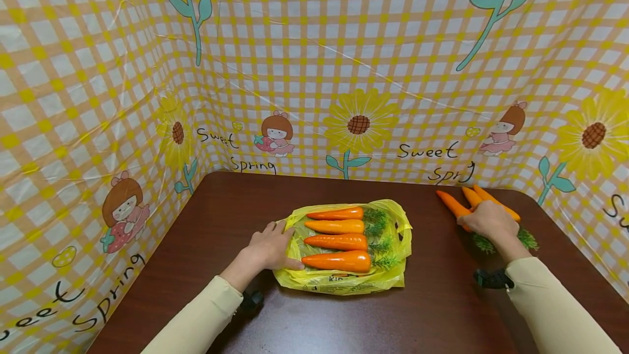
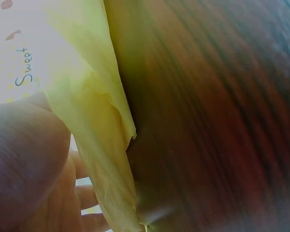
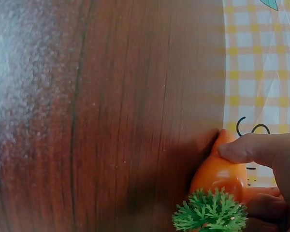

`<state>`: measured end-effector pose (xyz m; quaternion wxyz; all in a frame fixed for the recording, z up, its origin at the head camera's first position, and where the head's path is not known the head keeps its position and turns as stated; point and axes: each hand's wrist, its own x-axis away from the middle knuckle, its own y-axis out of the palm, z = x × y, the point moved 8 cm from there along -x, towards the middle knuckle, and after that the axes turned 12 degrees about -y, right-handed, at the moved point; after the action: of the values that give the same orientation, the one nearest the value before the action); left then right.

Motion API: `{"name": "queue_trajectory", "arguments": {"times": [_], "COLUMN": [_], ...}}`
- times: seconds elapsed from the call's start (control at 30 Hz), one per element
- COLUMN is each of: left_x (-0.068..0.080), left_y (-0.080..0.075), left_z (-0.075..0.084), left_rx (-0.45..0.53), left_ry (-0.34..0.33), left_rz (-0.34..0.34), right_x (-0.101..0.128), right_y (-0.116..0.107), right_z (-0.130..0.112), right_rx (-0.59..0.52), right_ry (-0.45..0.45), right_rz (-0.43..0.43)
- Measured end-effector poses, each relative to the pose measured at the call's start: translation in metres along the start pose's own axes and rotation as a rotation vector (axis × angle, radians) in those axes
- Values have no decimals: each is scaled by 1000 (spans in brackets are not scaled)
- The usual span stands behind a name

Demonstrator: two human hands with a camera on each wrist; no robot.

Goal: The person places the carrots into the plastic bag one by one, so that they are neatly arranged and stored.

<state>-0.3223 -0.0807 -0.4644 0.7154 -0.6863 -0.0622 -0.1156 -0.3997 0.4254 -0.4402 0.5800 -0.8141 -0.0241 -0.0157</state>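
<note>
The right hand (image 1: 488, 222) has its grip closed round one of the loose carrots (image 1: 453, 205) at the far right of the desk (image 1: 442, 310); in the right wrist view the fingers (image 3: 253, 147) curl over the orange body just above the green top (image 3: 210, 212). Three carrots lie there close together, tips pointing toward the checked backdrop (image 1: 314, 59), leafy ends toward the person. Which of the three the hand actually has cannot be told from the head view.

The left hand (image 1: 269, 247) lies flat with straight fingers on the left edge of the yellow plastic bag (image 1: 344, 283), holding nothing, only pressing the film down. The left wrist view shows the thin yellow sheet (image 2: 101, 135) beside the palm (image 2: 24, 164). Four carrots (image 1: 339, 242) lie side by side on the bag, tips to the left, greens to the right.

The carrots look like glossy plastic imitations, so I judge them light, stiff and somewhat slick; the thick end near the greens seems the surest place to hold, since the tapering tip would slide out of the fingers. The bag is limp and crinkly and would shift easily under a load unless pinned
</note>
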Motion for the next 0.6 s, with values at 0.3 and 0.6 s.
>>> {"name": "queue_trajectory", "arguments": {"times": [0.3, 0.6], "left_x": [-1, -1], "left_y": [1, 1], "left_z": [1, 0], "left_rx": [-8, -1], "left_ry": [1, -10], "left_rz": [-9, -16], "right_x": [6, 4], "right_y": [-5, -17], "right_z": [-3, -29], "right_rx": [-41, -56], "right_ry": [7, -105], "right_rz": [-5, 18]}}
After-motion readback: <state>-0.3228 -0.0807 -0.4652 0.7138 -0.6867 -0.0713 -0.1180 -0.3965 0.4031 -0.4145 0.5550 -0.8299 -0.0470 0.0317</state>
